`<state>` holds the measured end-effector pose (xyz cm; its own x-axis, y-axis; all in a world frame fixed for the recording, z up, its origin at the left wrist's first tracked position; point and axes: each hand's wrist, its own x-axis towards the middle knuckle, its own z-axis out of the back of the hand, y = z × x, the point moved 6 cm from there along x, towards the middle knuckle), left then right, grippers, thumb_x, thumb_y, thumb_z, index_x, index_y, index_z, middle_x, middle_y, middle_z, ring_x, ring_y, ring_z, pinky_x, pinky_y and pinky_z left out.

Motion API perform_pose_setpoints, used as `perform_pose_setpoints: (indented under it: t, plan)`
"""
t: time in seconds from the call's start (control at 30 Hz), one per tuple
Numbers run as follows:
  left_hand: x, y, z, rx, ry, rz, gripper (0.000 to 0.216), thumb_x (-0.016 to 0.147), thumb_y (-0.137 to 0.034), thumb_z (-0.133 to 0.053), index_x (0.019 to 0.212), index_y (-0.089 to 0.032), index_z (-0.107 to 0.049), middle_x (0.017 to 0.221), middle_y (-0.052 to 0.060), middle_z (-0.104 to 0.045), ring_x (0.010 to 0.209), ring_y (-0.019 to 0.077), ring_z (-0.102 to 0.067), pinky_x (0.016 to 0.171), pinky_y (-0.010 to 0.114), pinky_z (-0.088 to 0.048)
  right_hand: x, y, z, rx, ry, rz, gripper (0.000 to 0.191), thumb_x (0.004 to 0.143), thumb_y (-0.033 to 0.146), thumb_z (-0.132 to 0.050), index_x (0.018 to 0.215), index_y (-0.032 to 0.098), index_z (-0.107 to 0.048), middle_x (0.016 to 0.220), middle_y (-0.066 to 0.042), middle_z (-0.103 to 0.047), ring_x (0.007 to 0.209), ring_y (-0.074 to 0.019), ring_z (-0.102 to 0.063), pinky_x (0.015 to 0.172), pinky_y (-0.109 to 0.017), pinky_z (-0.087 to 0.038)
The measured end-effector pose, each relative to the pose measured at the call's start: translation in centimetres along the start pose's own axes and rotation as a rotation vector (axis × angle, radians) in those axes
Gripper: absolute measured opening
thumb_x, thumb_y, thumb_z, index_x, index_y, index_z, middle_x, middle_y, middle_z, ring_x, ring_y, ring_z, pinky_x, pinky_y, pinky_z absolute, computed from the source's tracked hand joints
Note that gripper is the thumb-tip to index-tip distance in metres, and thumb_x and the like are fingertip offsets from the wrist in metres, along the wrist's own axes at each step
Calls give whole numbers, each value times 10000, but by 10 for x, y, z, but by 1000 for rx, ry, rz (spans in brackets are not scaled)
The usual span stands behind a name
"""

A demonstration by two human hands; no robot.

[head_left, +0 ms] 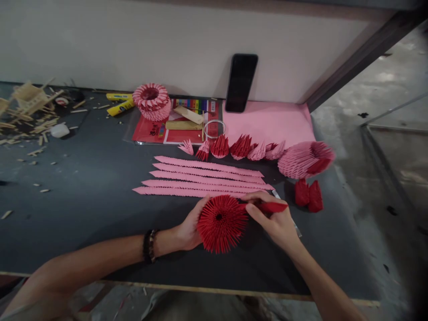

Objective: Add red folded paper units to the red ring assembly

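Note:
A round red disc of folded paper units, spiky all round, rests near the front of the dark table. My left hand grips its left side, fingers curled behind it. My right hand pinches a red stack of paper pieces at the disc's right edge. Just beyond lie several long pink strips of joined units, side by side.
Small red and pink fans line up behind the strips, with a big pink cone and two red pieces at the right. A pink-red ring, pink sheet, leaning phone, glue tubes and wood scraps lie further back.

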<state>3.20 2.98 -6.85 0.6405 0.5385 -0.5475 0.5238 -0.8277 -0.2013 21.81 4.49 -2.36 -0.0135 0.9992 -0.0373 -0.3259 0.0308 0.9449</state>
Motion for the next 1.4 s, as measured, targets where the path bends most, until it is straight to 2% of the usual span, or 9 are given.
perform_pose_setpoints:
  t: [0.2,0.37,0.47,0.53,0.63,0.8,1.03,1.17,1.4]
  plan:
    - [-4,-2,-6,14,-34,-8,529,1072,-448,-353,1034,-164,-798,946,89,-808,1108,250,-724,1113,405,-473,-4,0,0,-60,-15,-26,155,900,393,-762,878,248,-814,857,-41,-818,773,-225,-738,719,-359,-587]
    - [-7,-1,-9,-32,12,45,620,1073,-505,-262,1127,-173,-783,984,108,-804,1118,269,-720,1086,442,-493,0,3,27,-163,-170,9,216,952,400,-694,855,234,-792,720,-12,-749,647,-176,-657,614,-303,-509]
    - [-6,-3,-8,-44,9,8,561,1062,-492,-331,1163,-160,-772,1007,116,-803,1105,272,-725,1086,444,-496,5,5,26,-206,-51,48,303,977,397,-640,816,205,-811,758,-42,-782,690,-197,-698,627,-310,-517]
    - [-5,-4,-7,-44,14,-18,496,1044,-473,-409,1178,-156,-766,1041,114,-801,1121,273,-719,1098,439,-490,5,5,19,-227,-1,41,305,967,416,-652,846,206,-838,663,-28,-751,634,-187,-686,586,-297,-513]
    - [-4,0,-5,-43,14,16,503,1046,-482,-405,1170,-158,-769,1038,108,-805,1148,278,-712,1109,427,-484,1,3,7,-143,-10,0,214,910,420,-735,954,247,-853,593,15,-716,520,-144,-621,512,-265,-497]
    - [-3,2,-4,-50,7,24,504,1044,-488,-405,1162,-168,-775,999,95,-817,1150,282,-718,1112,422,-480,-4,-7,-3,50,-36,-67,138,860,411,-800,830,282,-843,705,-5,-786,584,-168,-667,555,-291,-547]
    - [-5,-2,-9,-25,20,11,510,1041,-488,-392,1204,-177,-761,1050,102,-819,1211,313,-699,1121,458,-476,-1,-18,23,1,-209,-68,188,873,404,-793,812,229,-819,695,-7,-740,629,-162,-637,578,-282,-490]
    - [-6,-4,-10,10,24,-9,550,1061,-465,-337,1171,-168,-786,1032,109,-822,1193,304,-713,1101,446,-497,3,-12,17,-5,-12,-78,217,888,382,-756,771,202,-786,649,-4,-702,562,-144,-599,533,-268,-449]
    - [-6,-4,-13,48,5,-34,539,1036,-525,-384,1194,-201,-785,1042,78,-827,1213,316,-708,1088,443,-511,4,-7,13,-77,55,-77,331,954,374,-629,721,178,-759,636,-17,-686,584,-143,-580,571,-272,-442]
